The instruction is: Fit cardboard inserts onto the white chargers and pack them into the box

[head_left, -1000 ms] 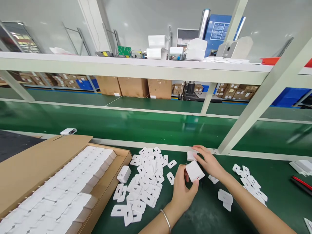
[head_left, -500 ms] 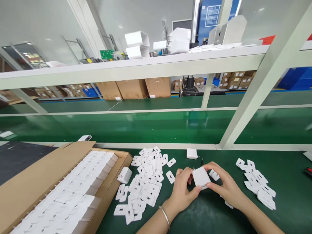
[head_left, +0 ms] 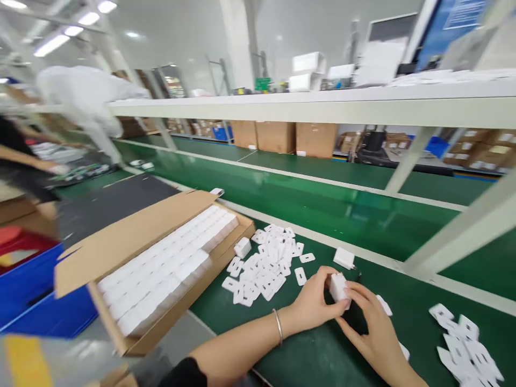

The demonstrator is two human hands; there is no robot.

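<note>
A white charger block (head_left: 338, 287) is between my two hands, its narrow side turned up. My left hand (head_left: 312, 303), with a bangle at the wrist, pinches it from the left with thumb and fingers. At its right side, my right hand (head_left: 373, 325) has its fingertips against the block, the thumb lower down. Just beyond the hands lies another white charger (head_left: 344, 258) with its prongs to the right. Loose white slotted plates (head_left: 272, 260) are heaped to the left of my hands. Beside that heap stands one more white block (head_left: 242, 247).
An open cardboard box (head_left: 226, 258) with rows of white blocks stands at the left, over the table edge. More white plates (head_left: 463, 344) lie at the right. A slanted frame post (head_left: 451, 226) rises beyond my right hand. Another person's arm (head_left: 28, 156) shows far left.
The view has swung left, bringing another person and blue bins into sight. The charger block has been turned from its broad face to a narrow side, still between both hands.
</note>
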